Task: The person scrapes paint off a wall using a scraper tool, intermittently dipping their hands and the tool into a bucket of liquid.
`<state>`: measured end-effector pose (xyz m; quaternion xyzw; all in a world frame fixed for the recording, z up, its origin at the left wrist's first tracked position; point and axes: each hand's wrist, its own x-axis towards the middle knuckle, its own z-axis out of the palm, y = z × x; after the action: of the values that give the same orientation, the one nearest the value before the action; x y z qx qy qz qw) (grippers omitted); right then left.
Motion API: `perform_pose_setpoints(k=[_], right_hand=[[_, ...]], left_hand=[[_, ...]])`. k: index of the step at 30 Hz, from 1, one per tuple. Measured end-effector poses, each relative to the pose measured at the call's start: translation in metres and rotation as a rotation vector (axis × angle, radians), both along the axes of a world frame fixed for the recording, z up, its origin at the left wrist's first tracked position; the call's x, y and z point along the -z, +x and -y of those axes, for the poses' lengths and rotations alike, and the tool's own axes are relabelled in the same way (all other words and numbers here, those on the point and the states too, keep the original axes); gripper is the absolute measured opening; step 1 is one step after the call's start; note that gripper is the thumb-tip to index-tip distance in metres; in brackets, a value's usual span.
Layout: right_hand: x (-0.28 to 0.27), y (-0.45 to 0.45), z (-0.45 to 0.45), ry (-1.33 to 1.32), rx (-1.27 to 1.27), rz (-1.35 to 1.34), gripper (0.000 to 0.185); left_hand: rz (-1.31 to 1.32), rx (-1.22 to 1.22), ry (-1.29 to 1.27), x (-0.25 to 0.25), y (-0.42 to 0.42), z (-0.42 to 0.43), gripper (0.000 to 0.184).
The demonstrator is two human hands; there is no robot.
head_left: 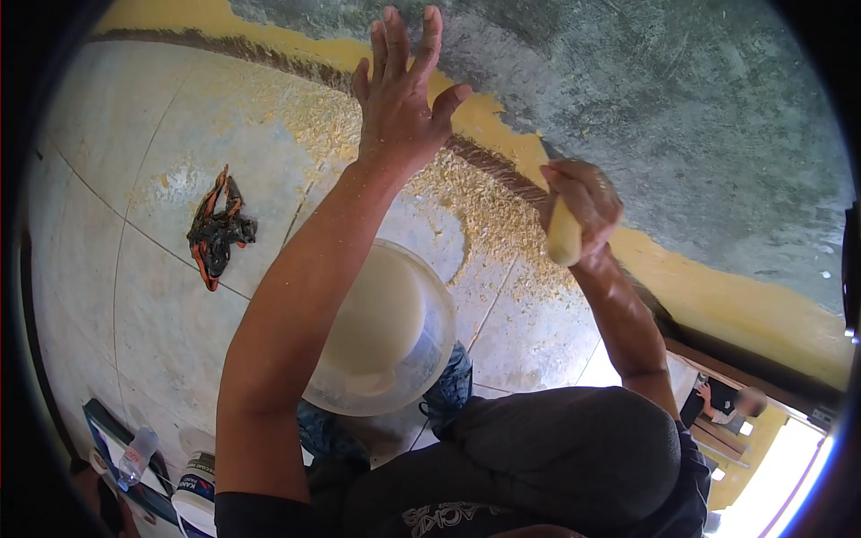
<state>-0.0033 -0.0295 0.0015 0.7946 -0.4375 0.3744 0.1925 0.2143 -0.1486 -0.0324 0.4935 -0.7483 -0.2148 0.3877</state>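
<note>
My right hand (587, 204) is closed around the pale yellow handle of a scraper (563, 235). A small part of its blade shows beyond my fingers, at the boundary of yellow paint and bare grey wall (682, 134). My left hand (402, 108) is open, fingers spread, by the yellow strip low on the wall; whether the palm touches it I cannot tell. Below my arms stands a translucent round tub (435, 359) with cloudy whitish liquid in it. Yellow paint flakes (502, 224) lie thickly along the foot of the wall.
A crumpled black and orange bag or cloth (215, 231) lies on the tiled floor (99, 260). At lower left are a paint bucket (195, 493), a plastic bottle (136, 455) and a dark-framed object (103, 421). Another person (722, 402) is by a bright doorway at lower right.
</note>
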Motion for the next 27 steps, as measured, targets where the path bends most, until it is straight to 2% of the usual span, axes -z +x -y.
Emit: perform_pose_setpoints(k=[2, 5, 8, 9, 12, 16, 17, 20, 21, 24, 25, 27], right_hand=[[-0.018, 0.003, -0.005, 0.105, 0.084, -0.032, 0.01], [-0.016, 0.001, 0.001, 0.084, -0.054, -0.15, 0.011], [-0.022, 0.004, 0.002, 0.152, 0.015, -0.07, 0.014], [-0.001, -0.009, 0.007, 0.055, -0.094, -0.048, 0.014], [0.004, -0.009, 0.004, 0.089, -0.1, -0.068, 0.012], [-0.026, 0.0, 0.002, 0.051, -0.008, -0.053, 0.009], [-0.001, -0.005, 0.008, 0.063, -0.031, 0.061, 0.006], [-0.006, -0.004, 0.01, 0.098, -0.116, -0.076, 0.007], [-0.011, 0.002, 0.008, 0.107, -0.059, 0.038, 0.01], [0.004, -0.013, 0.009, 0.189, -0.077, 0.093, 0.006], [0.004, -0.007, 0.014, 0.096, -0.114, -0.066, 0.005], [-0.008, -0.004, 0.012, 0.085, -0.087, -0.067, 0.008]], left_hand=[[0.019, -0.005, 0.041, 0.0, -0.002, -0.002, 0.093], [-0.027, -0.007, -0.003, 0.0, -0.002, -0.003, 0.095], [-0.017, -0.008, 0.002, -0.001, 0.0, -0.001, 0.097], [-0.059, 0.012, -0.008, -0.001, 0.001, -0.002, 0.098], [-0.051, 0.013, -0.014, 0.004, 0.001, 0.002, 0.099], [-0.008, -0.013, 0.016, 0.002, 0.0, -0.001, 0.1], [-0.01, -0.009, 0.016, 0.002, 0.0, -0.002, 0.1], [-0.068, 0.016, -0.005, 0.0, 0.002, -0.003, 0.1], [-0.035, 0.008, 0.017, -0.001, 0.001, -0.003, 0.1], [-0.029, 0.015, 0.015, 0.003, 0.002, -0.004, 0.1], [-0.06, 0.018, -0.023, 0.001, 0.003, -0.001, 0.099], [-0.027, -0.006, -0.001, 0.002, 0.0, 0.0, 0.1]])
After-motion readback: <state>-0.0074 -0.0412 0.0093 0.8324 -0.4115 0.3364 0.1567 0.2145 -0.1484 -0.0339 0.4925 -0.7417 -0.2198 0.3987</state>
